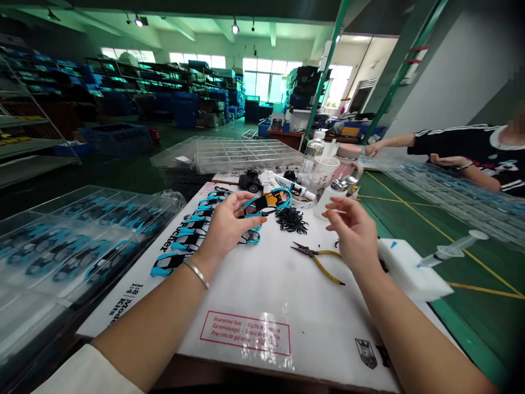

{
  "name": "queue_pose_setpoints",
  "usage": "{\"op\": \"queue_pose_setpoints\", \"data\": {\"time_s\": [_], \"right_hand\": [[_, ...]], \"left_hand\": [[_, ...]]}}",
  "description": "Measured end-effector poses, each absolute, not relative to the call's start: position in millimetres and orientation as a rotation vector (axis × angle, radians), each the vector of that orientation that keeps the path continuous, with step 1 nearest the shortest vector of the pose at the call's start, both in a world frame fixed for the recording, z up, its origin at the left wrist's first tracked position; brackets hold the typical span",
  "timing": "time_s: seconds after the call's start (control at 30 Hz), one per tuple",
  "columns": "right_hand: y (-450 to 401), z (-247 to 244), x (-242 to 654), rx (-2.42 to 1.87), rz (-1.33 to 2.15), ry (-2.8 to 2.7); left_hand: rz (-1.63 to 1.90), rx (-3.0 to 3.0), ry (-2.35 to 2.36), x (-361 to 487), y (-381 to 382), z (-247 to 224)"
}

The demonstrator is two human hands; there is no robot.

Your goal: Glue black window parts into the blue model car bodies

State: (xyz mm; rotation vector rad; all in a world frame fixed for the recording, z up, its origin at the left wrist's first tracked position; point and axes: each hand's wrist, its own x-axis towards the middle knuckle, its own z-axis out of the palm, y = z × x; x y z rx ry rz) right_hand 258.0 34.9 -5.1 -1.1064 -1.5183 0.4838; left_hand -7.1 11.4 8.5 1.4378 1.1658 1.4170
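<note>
Between the thumb and fingers of my left hand [229, 221] is a blue, black and orange frame part [268, 201], held above the white board [262, 290]. My right hand [353, 230] is raised to the right of it, thumb and fingers close together; whether something small is between them is too small to tell. Under the held part lies a pile of black strips [292, 220]. Pliers with yellow handles [318, 260] rest between my forearms. A row of similar blue and black parts [192, 230] lies on the left of the board.
A syringe [453, 249] sticks in a white foam block [414, 268] at right. Bottles [314, 150], a tube [293, 186] and a pink mug [348, 158] stand or lie at the back. Plastic trays [246, 156] are behind. Another person [471, 153] sits at far right.
</note>
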Motion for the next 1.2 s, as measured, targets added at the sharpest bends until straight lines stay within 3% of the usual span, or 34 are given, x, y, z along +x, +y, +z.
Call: {"op": "queue_pose_setpoints", "data": {"time_s": [0.17, 0.43, 0.77, 1.2], "right_hand": [[50.0, -7.7, 255.4, -1.775, 0.289, -1.939], [75.5, -10.0, 240.5, -2.122, 0.189, -2.103], [77.6, -16.3, 242.2, -2.029, 0.130, -2.166], [50.4, 6.1, 250.5, -1.553, 0.444, -2.031]], "left_hand": [[1.497, 1.424, 1.183, -4.2, 12.5, 9.0], [1.462, 1.531, 1.168, 2.6, 5.8, 7.4], [1.478, 1.607, 1.185, 2.2, 9.2, 2.5], [1.130, 1.964, 1.284, 3.3, 4.5, -3.4]]}}
